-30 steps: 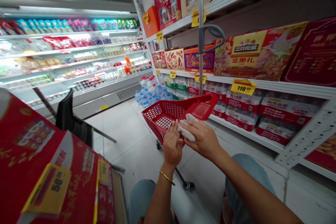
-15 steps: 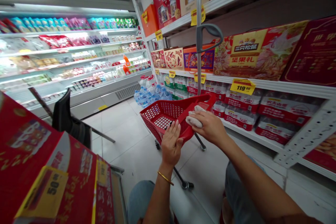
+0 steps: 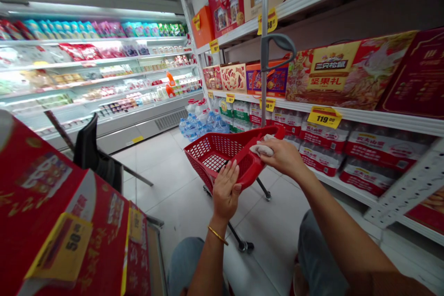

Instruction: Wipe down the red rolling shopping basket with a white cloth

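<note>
A red plastic shopping basket cart with perforated walls stands tilted before me on thin legs with castors. My left hand, a gold bangle at its wrist, lies along the basket's near left edge, fingers straight and together. Bunched in my right hand is a white cloth, pressed on the red panel at the basket's near right side. The fingertips under the cloth are partly hidden. Behind the basket rises a metal pole with a grey looped handle.
At right, white shelving bears gift boxes and packs of bottled water. Red cartons with price tags stand close on my left, near a black chair. A lit refrigerated display lines the back, beside large water bottles.
My right hand has slid the cloth a little right and away from me over the red panel. My left hand stays at the basket's edge. The view has shifted slightly.
</note>
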Tool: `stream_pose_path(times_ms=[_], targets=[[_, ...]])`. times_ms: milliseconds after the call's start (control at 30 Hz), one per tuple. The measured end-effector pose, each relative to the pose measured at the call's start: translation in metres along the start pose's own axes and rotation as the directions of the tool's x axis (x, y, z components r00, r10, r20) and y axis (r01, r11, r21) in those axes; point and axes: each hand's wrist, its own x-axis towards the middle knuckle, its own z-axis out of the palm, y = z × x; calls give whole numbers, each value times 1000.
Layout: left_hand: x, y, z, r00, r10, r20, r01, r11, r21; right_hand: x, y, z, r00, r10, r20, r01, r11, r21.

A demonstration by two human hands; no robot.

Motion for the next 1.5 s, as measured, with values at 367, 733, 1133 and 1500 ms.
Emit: stream_pose_path(times_ms=[367,733,1133,1500], targets=[[2,1,-4,999,39,-1,-39,999,-4,-3,-7,-3,999,41,14,-41,999,-26],[-3,7,2,998,10,-70,-8,1000,23,-41,-67,11,965,-205,-167,223,970,97],[3,10,2,1000,-7,-9,7,1000,-22,-30,-49,6,982,-184,-36,186,978,92],[5,13,-1,1000,-15,-9,15,1000,-20,-1,-17,3,996,-91,-19,91,996,13]])
